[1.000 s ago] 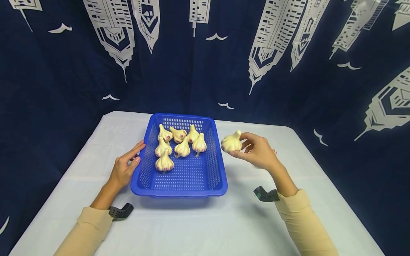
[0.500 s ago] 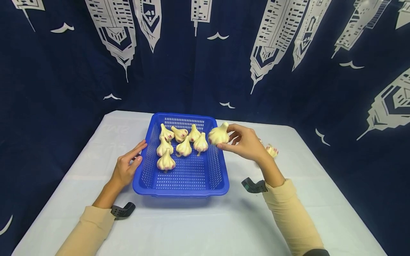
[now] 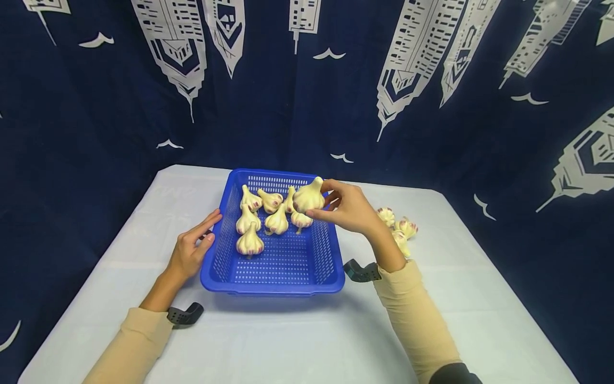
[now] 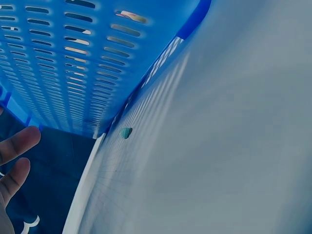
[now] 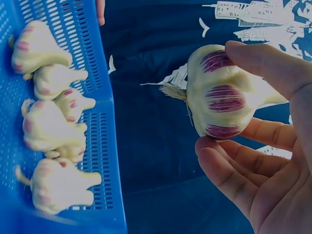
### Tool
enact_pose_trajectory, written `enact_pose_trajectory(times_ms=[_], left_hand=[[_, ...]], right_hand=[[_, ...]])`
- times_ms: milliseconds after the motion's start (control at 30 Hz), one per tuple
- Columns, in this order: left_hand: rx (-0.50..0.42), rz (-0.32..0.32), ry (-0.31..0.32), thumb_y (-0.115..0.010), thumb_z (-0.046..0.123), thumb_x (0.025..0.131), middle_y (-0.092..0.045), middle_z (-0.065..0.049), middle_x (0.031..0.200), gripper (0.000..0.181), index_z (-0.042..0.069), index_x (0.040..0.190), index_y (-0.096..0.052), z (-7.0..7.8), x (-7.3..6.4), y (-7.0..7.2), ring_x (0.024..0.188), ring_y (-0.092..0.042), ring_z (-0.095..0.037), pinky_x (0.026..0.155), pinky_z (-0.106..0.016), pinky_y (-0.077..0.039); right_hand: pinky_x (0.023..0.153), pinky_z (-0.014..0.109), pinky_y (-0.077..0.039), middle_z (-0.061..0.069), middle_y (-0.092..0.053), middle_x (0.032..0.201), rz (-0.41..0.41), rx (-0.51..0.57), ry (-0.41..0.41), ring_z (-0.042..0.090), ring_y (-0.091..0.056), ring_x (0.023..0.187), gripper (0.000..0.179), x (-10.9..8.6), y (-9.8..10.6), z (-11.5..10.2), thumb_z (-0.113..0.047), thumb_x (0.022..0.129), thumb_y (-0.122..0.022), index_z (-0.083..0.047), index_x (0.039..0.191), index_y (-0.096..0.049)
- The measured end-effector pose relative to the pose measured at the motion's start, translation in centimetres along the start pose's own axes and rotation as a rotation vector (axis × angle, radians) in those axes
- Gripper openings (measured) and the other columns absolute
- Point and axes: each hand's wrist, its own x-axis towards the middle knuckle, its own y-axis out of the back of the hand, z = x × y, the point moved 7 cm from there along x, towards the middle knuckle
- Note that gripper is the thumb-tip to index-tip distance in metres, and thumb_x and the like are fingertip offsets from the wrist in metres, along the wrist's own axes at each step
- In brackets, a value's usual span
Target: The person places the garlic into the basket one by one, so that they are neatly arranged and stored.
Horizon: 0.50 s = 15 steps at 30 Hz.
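One cream, purple-streaked garlic bulb, pinched by right hand. Seven bulbs in blue basket; left hand, thumb and fingers apart, at its left edge.

Two hands, one basket, seven garlic bulbs inside, one held bulb, three loose bulbs visible

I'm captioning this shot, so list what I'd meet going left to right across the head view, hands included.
Left sleeve, left hand, blue basket, right hand, loose garlic bulbs on the white table.
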Motion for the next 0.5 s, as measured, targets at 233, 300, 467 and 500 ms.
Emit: enact_pose_trajectory(times_ms=[233,300,467,500], left_hand=[[0.008,-0.012,0.019,-0.052,0.006,0.090,-0.055,-0.014,0.141,0.044,-0.002,0.132,-0.061,0.0,-0.1,0.0,0.103,-0.065,-0.031,0.074,-0.014,-0.045],[0.006,-0.015,0.027,-0.052,0.006,0.090,-0.055,-0.014,0.141,0.044,-0.002,0.132,-0.061,0.0,-0.1,0.1,0.105,-0.065,-0.031,0.075,-0.014,-0.044],[0.011,-0.021,0.033,-0.052,0.007,0.090,-0.054,-0.014,0.141,0.044,-0.002,0.133,-0.061,0.0,0.0,0.0,0.108,-0.064,-0.032,0.074,-0.014,-0.044],[0.010,-0.020,0.033,-0.052,0.007,0.090,-0.054,-0.014,0.141,0.044,-0.002,0.132,-0.061,0.0,0.0,0.0,0.107,-0.064,-0.032,0.074,-0.014,-0.044]], right_hand=[[0.076,0.037,-0.057,0.012,-0.067,0.103,-0.011,0.053,0.015,0.027,-0.067,0.088,0.053,1.2,-0.7,-0.6,-0.028,0.077,-0.084,0.001,0.117,-0.064],[0.078,0.040,-0.057,0.012,-0.067,0.103,-0.015,0.066,0.016,0.028,-0.067,0.088,0.053,1.6,-1.1,-0.6,-0.028,0.077,-0.084,0.002,0.116,-0.064],[0.078,0.041,-0.057,0.012,-0.067,0.104,-0.019,0.073,0.027,0.027,-0.067,0.087,0.053,2.2,-1.9,-0.6,-0.029,0.077,-0.084,0.002,0.115,-0.064],[0.078,0.040,-0.057,0.012,-0.067,0.104,-0.019,0.073,0.028,0.027,-0.067,0.087,0.054,2.3,-2.1,-0.7,-0.029,0.077,-0.084,0.002,0.115,-0.064]])
